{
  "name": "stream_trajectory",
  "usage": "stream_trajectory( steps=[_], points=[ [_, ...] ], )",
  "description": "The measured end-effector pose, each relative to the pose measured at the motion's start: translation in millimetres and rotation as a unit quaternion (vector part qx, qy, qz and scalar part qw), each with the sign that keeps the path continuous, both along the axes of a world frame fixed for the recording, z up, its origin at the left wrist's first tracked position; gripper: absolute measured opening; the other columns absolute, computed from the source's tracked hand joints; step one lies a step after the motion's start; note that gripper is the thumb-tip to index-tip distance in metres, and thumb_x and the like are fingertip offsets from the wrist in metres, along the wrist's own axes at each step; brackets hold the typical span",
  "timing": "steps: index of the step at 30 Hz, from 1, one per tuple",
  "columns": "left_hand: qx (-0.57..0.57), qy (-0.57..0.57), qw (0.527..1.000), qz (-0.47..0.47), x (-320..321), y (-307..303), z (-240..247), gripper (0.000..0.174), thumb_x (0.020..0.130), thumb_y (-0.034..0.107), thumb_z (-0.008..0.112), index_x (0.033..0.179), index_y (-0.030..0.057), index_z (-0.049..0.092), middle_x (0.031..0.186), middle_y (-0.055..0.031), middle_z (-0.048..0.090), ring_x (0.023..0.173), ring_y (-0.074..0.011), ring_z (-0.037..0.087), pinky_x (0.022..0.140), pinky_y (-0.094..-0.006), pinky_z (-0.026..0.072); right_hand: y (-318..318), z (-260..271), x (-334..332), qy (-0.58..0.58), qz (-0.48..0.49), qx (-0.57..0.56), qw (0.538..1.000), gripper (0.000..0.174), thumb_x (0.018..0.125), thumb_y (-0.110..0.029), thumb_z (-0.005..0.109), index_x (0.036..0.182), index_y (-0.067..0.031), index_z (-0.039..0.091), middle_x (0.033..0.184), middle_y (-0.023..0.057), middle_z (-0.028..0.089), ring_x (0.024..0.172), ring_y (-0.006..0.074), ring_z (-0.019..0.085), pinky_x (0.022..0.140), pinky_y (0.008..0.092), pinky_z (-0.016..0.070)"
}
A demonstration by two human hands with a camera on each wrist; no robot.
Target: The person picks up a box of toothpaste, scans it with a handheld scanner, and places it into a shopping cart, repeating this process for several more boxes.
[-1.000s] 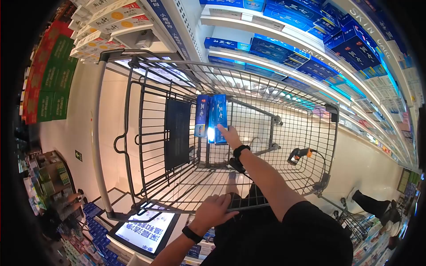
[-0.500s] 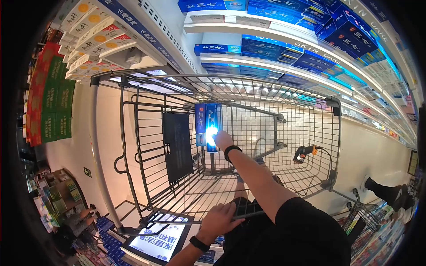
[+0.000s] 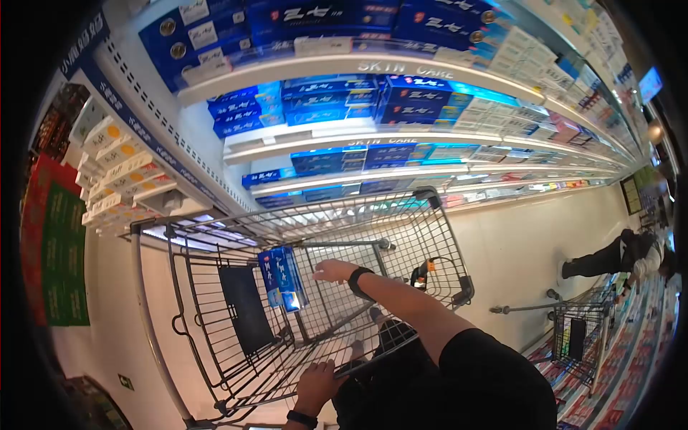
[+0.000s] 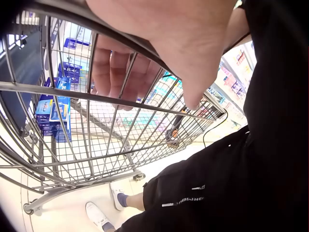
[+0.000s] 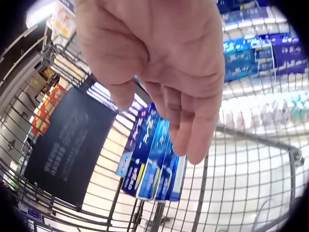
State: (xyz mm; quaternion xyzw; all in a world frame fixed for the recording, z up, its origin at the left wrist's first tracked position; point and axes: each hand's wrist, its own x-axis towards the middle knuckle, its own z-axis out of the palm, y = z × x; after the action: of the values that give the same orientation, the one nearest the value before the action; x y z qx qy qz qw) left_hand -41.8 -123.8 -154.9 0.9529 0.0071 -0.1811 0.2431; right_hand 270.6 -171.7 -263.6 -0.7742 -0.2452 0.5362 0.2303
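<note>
Blue oblong boxes [image 3: 282, 276] with white lettering lie side by side in a wire shopping cart [image 3: 152, 308], close to its dark seat panel [image 3: 247, 308]. Just to the right of them, over the basket, hovers my right hand [image 3: 333, 271]; its fingers are loosely bent and hold nothing. In the right wrist view these fingers overlap the top corner of the boxes [image 5: 154, 159]. My left hand [image 3: 315, 383] grips the cart's near rim. Its fingers [image 4: 113, 72] hang over the inner side, with the thumb on the outer side.
A black and orange device [image 3: 423, 272] with a cord sits at the cart's far end. Shelves [image 3: 301, 72] stacked with blue boxes run along the far side. White cartons [image 3: 122, 150] stand at the left. Another cart [image 3: 577, 333] and a person are at the right.
My right hand has left the blue boxes and drawn off to the right, now empty. The head view has turned, showing more shelf. My left hand stays on the rim.
</note>
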Motion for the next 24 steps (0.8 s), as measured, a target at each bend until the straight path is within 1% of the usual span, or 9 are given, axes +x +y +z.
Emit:
stream_trajectory(
  steps=[1,3,7,9,12,13,17,21,24],
  points=[
    [0.008,0.007,1.0,0.0,-2,-1,0,0.049,0.079,0.048,0.069,0.098,0.0038,0.061,0.082,-0.014,0.066,0.079,-0.0327,0.064,0.068,-0.0409,0.0527,-20,6,6,-0.01,-0.027,0.012,1.0,0.06,0.094,-0.051,0.048,0.124,0.0002,0.057,0.126,0.0196,0.058,0.115,0.0366,0.054,0.094,0.0485,0.0446],
    [0.024,0.018,1.0,-0.007,-1,1,3,0.049,0.081,0.048,0.068,0.1,0.0032,0.061,0.082,-0.0149,0.067,0.08,-0.0338,0.064,0.069,-0.0417,0.0532,-67,15,25,-0.153,0.067,0.064,0.984,0.061,0.091,-0.051,0.053,0.126,-0.0004,0.056,0.124,0.019,0.059,0.117,0.0362,0.054,0.097,0.047,0.0434],
    [0.036,0.067,0.997,-0.032,-1,0,9,0.049,0.084,0.047,0.064,0.104,0.0032,0.059,0.086,-0.0164,0.067,0.083,-0.0349,0.064,0.071,-0.0449,0.053,-178,19,35,-0.164,0.05,0.026,0.985,0.062,0.088,-0.05,0.056,0.125,-0.0001,0.057,0.125,0.0189,0.06,0.117,0.0361,0.055,0.099,0.0444,0.0423],
    [0.034,0.085,0.995,-0.034,-2,0,6,0.049,0.086,0.048,0.062,0.106,0.0035,0.058,0.089,-0.0171,0.067,0.086,-0.0354,0.065,0.072,-0.0465,0.0527,-232,45,16,-0.142,0.014,-0.007,0.99,0.058,0.089,-0.049,0.055,0.123,-0.002,0.059,0.121,0.0196,0.061,0.112,0.0361,0.058,0.094,0.0438,0.0448],
    [0.044,0.108,0.993,-0.029,-2,0,4,0.048,0.088,0.049,0.057,0.107,0.0042,0.058,0.093,-0.0182,0.067,0.089,-0.0373,0.065,0.075,-0.0483,0.052,-297,10,-9,-0.197,0.021,0.015,0.98,0.049,0.089,-0.046,0.056,0.115,-0.0064,0.064,0.102,0.0203,0.067,0.093,0.037,0.063,0.081,0.0438,0.0497],
    [0.044,0.097,0.994,-0.033,-1,2,3,0.048,0.088,0.049,0.057,0.107,0.0042,0.058,0.093,-0.0186,0.067,0.088,-0.0377,0.065,0.075,-0.0483,0.0521,-305,47,-30,-0.209,-0.01,0.045,0.977,0.044,0.089,-0.044,0.055,0.108,-0.0052,0.066,0.094,0.0197,0.068,0.09,0.0376,0.064,0.08,0.0451,0.0496],
    [0.029,0.033,0.998,-0.043,-9,9,-22,0.049,0.088,0.047,0.059,0.112,0.0047,0.058,0.092,-0.0203,0.067,0.087,-0.0382,0.065,0.071,-0.0499,0.052,-317,28,-78,-0.376,-0.151,0.001,0.914,0.031,0.088,-0.038,0.054,0.092,-0.0099,0.066,0.082,0.0163,0.067,0.081,0.0361,0.065,0.073,0.0485,0.0501],
    [0.027,0.046,0.998,-0.024,-2,2,-4,0.044,0.086,0.041,0.063,0.113,0.0063,0.062,0.091,-0.019,0.067,0.088,-0.0358,0.064,0.075,-0.0462,0.0515,-304,26,-87,-0.438,-0.197,-0.034,0.877,0.036,0.093,-0.039,0.048,0.085,-0.0095,0.067,0.076,0.0145,0.067,0.074,0.0353,0.064,0.064,0.0473,0.0489],
    [0.024,0.027,0.999,-0.023,-5,2,-6,0.041,0.086,0.04,0.063,0.11,0.0066,0.062,0.089,-0.0176,0.067,0.087,-0.0358,0.064,0.074,-0.0468,0.0508,-303,28,-89,-0.44,-0.206,-0.036,0.873,0.029,0.088,-0.036,0.055,0.083,-0.0095,0.064,0.076,0.0129,0.067,0.074,0.0335,0.066,0.067,0.0468,0.0509]
  ],
)
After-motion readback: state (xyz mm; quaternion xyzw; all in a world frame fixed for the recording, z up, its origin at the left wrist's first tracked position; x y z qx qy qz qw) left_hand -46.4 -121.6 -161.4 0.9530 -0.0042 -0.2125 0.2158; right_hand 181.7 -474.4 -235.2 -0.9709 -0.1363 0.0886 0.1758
